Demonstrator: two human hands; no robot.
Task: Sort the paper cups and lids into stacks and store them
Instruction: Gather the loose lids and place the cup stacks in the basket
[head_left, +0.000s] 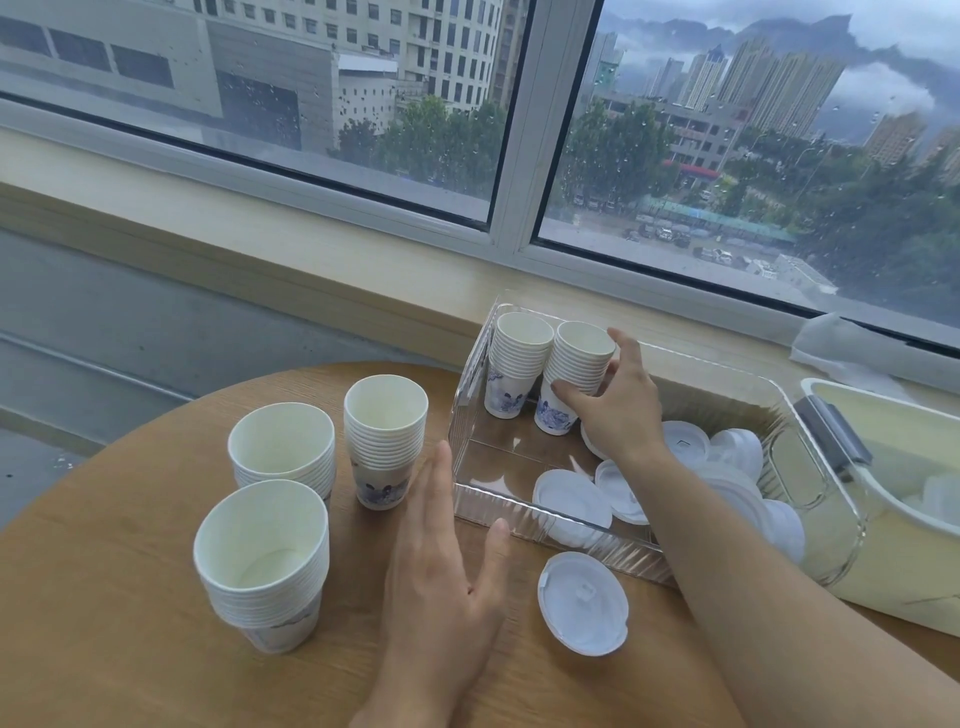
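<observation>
The right forearm (727, 525) hides part of the lids (737, 467); the cream tub (909, 519) is cut off.

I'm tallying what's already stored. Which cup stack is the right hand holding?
The right hand holds the right-hand cup stack inside the clear bin, beside its untouched twin; three stacks stand outside.
</observation>
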